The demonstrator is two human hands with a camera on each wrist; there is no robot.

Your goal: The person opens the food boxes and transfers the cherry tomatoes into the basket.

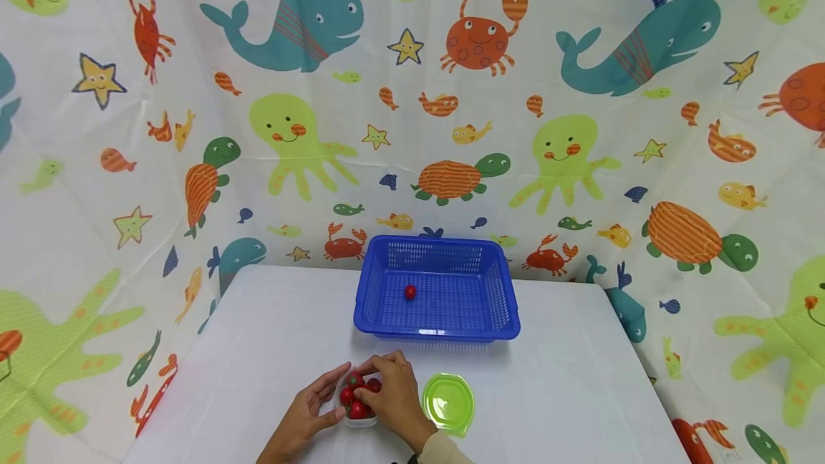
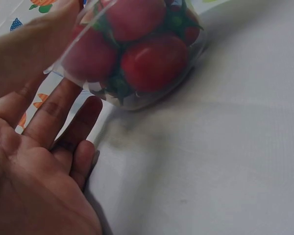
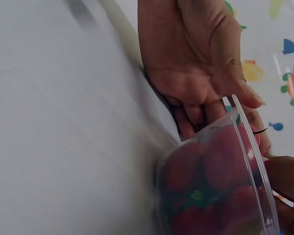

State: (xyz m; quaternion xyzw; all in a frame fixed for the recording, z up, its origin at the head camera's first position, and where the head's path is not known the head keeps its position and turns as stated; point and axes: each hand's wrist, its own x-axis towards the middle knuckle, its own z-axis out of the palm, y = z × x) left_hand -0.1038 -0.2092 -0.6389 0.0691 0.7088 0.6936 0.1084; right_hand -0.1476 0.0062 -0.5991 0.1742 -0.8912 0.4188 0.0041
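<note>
**Clear plastic tub of cherry tomatoes held between two hands**

Clear plastic forms the small tub (image 1: 358, 401) at the near edge of the white table (image 1: 258, 335); it is packed with red cherry tomatoes (image 1: 355, 394), some showing green stems in the wrist views. The left hand (image 1: 303, 417) lies at the tub's left side with fingers straight and relaxed, palm turned toward the tub wall; the left wrist view shows its fingertips (image 2: 76, 90) against the wall and the hand resting on the table. The right hand (image 1: 393, 399) reaches over the tub from the right, its fingers curled down onto the tomatoes at the rim; whether they actually pinch one cannot be told, as the fingertips are hidden among the fruit. The two hands stand close together, the tub between them.

Just to the right of the right hand lies a green lid (image 1: 448, 402), flat on the table and apart from the tub. Farther back, at the table's middle, stands a blue perforated basket (image 1: 496, 306) holding a single red tomato (image 1: 409, 292) on its floor. A curtain printed with sea animals (image 1: 309, 20) hangs behind and beside the table.
</note>
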